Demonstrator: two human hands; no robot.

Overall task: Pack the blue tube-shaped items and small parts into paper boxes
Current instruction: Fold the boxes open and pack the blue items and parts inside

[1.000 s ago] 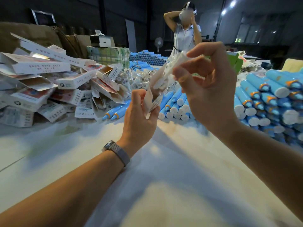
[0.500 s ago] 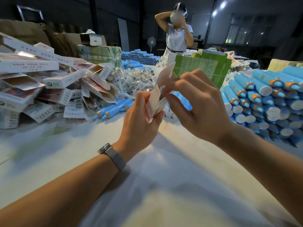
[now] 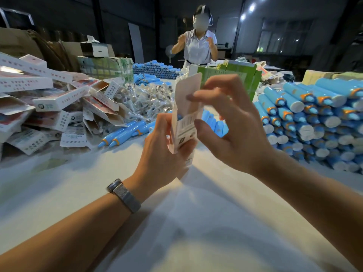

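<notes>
White paper box (image 3: 185, 122) is held upright above the table (image 3: 196, 222), top flap open and standing up, something blue showing just inside the mouth. Left hand (image 3: 163, 154) grips the box's lower part, fingers curled round it, thumb on the near side; metal-mesh watch (image 3: 123, 195) on that wrist. Right hand (image 3: 231, 122) is at the box's upper right edge, fingers loosely spread; index fingertip (image 3: 189, 98) touches the flap area, thumb tip (image 3: 198, 123) sits against the printed side panel. Light pinch at most, can't tell if it's actually clamping. Blue tubes: big stack (image 3: 314, 118) on the right of the table with white caps facing out, a few loose ones (image 3: 125, 134) lying left of the box, another row (image 3: 157, 69) farther back. Heap of small clear-bagged parts (image 3: 145, 99) behind the box, centre-left. Pile of flat and half-opened paper boxes (image 3: 45, 107) on the left. Green carton (image 3: 235, 77) just behind the hands. Second person (image 3: 198, 46) stands at the far end, both hands raised.
</notes>
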